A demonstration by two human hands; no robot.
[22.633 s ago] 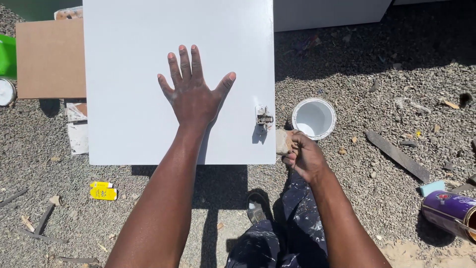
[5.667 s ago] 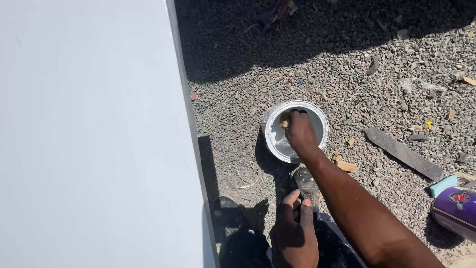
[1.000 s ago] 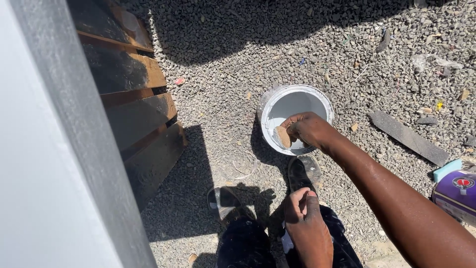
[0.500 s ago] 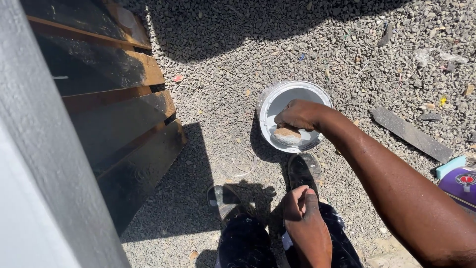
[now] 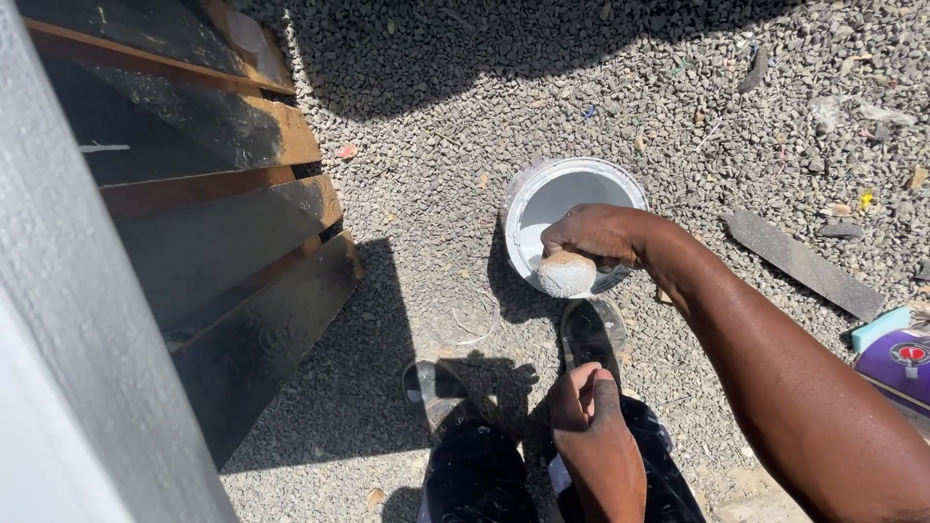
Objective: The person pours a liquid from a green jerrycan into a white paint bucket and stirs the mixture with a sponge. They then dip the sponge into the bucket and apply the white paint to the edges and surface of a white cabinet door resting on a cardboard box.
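Hidden: the right hand [image 5: 599, 235] covered the near rim of the tub [image 5: 552, 199]; the sponge [image 5: 566, 274] showed only its pale, coated end. The panel [image 5: 73, 368] ran off the left and bottom edges of the frame. The can [image 5: 896, 363] and a teal block [image 5: 880, 327] were cut off at the right edge.
Right hand: fingers clamped on the sponge, just over the tub's lower rim, centre right of the frame.
Left hand: curled loosely shut at lower centre; whether it held anything I cannot tell.
Tub: white, round, open, on the gravel [image 5: 426, 184] at upper centre right.
Edges and room: slats [image 5: 223, 232] lay dark and stepped beside the panel, left of centre. Open gravel lay between slats and tub, partly in shadow. A flat grey strip [image 5: 799, 263] lay right of the tub, well apart.
Count: two hands, one tub, one sponge, two shoes [image 5: 593, 334], one can, one strip.
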